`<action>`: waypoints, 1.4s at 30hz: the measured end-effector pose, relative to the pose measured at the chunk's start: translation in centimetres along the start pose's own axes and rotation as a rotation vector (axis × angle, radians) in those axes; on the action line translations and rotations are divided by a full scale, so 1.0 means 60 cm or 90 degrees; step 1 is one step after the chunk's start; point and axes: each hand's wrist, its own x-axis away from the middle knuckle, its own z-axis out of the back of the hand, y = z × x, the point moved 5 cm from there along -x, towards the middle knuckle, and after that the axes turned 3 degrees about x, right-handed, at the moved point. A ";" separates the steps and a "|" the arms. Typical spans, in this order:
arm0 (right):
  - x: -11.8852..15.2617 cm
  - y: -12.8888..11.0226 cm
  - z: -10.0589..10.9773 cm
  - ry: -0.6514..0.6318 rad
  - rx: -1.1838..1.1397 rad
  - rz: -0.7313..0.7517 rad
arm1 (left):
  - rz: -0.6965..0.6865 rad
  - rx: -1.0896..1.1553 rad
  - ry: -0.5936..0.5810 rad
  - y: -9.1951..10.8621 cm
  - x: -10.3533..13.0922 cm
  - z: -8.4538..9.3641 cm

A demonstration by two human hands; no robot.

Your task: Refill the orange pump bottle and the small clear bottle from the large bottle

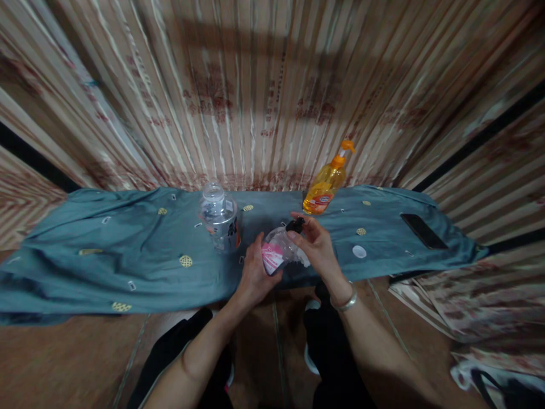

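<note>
- Chief hazard, as judged: the small clear plastic container with a pink-and-white label (272,257) could slip, since its smooth wall appears to rest mainly in one hand's grasp.
- Second hazard: a hard squeeze could dent the thin-looking wall; a sudden pull on the small black piece (295,225) could twist the container loose.
- Third hazard: a leftward swing could tip the large clear plastic jar (221,221), which stands just beside the left hand.
- Left hand (258,267): curled part-closed around the container's labelled end.
- Right hand (317,244): nearly closed, thumb and fingers pinching the black piece; whether this piece is joined to the container cannot be told.
- Position: the container lies between the two hands, tilted, near the front edge of the blue-green patterned cloth (162,278); the amber bottle with an orange pump (324,187) stands beyond the right hand, apart from it.
</note>
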 end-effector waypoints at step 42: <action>0.001 -0.006 -0.004 0.004 -0.018 -0.016 | 0.001 -0.007 -0.007 0.000 0.000 0.001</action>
